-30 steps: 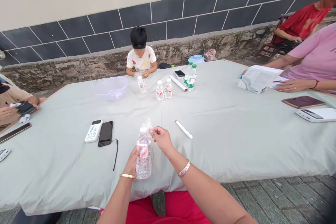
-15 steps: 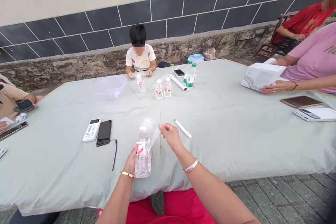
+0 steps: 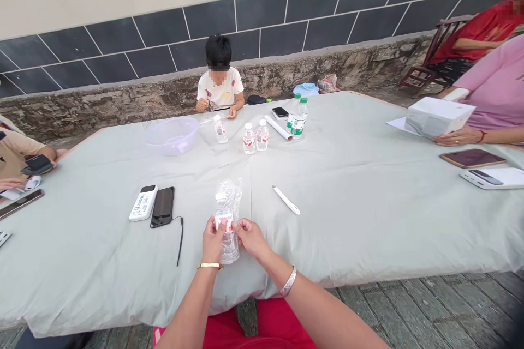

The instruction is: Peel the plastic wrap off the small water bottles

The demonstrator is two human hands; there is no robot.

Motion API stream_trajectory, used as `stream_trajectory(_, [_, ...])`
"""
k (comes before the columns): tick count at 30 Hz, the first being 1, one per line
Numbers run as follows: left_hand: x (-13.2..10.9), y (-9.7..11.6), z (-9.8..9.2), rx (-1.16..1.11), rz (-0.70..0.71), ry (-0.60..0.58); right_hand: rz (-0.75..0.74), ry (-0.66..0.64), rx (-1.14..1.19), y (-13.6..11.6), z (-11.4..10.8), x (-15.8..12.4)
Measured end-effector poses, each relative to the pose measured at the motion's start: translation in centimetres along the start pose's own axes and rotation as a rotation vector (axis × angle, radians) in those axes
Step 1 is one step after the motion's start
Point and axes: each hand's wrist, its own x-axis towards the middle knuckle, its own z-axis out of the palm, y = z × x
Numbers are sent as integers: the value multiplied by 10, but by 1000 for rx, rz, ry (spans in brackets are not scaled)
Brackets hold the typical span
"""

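My left hand (image 3: 213, 241) and my right hand (image 3: 250, 238) meet around a small water bottle (image 3: 223, 208) with a red and white label, held upright above the grey-green tablecloth (image 3: 347, 242). A clear plastic bag (image 3: 233, 196) wraps the bottle and rises above its cap. My fingers hide most of the label. To the right of my hands lies a white marker pen (image 3: 286, 200). A black smartphone (image 3: 162, 207) and a white power bank (image 3: 143, 203) lie to the left.
Across the table, several water bottles (image 3: 248, 139) and a translucent plastic basin (image 3: 171, 136) stand near a seated child (image 3: 220, 87). A person in pink (image 3: 499, 79) holds a white box (image 3: 438, 117) at the right. Another person (image 3: 14, 155) sits at the left.
My right hand has moved down and inward from the bag's upper edge to the bottle. The bag now covers the bottle more closely. The person in pink has shifted the white box.
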Motion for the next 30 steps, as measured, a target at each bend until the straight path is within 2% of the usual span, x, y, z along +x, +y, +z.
stream_trajectory(5, [7, 6, -5, -140, -116, 114, 129, 160, 114, -9, -22, 6])
stream_trajectory(8, [10, 5, -5, -140, -79, 181, 172, 23, 41, -12, -24, 1])
stream_trajectory(11, [9, 2, -1, -102, -19, 188, 28, -77, -176, -4, -9, -5])
stream_trajectory(14, [8, 2, 3, -83, -7, 176, -127, -24, -229, 6, 2, -4])
stream_trajectory(16, [10, 4, 3, -94, -13, 174, -111, -3, -163, 8, 1, -1])
stream_trajectory(19, [13, 6, 2, -99, -35, 184, 3, 52, -89, 5, -10, 3])
stream_trajectory(21, [14, 6, 2, -55, -32, 210, 54, 21, -74, 2, -15, 3])
stream_trajectory(24, [12, 6, 6, 30, 2, 247, -25, -73, -141, 1, -12, 0])
stream_trajectory(27, [11, 6, 9, 83, 16, 266, -135, -67, -156, 4, -6, -2])
stream_trajectory(30, [14, 3, 9, 64, -2, 253, -124, -62, -102, 6, -6, -1])
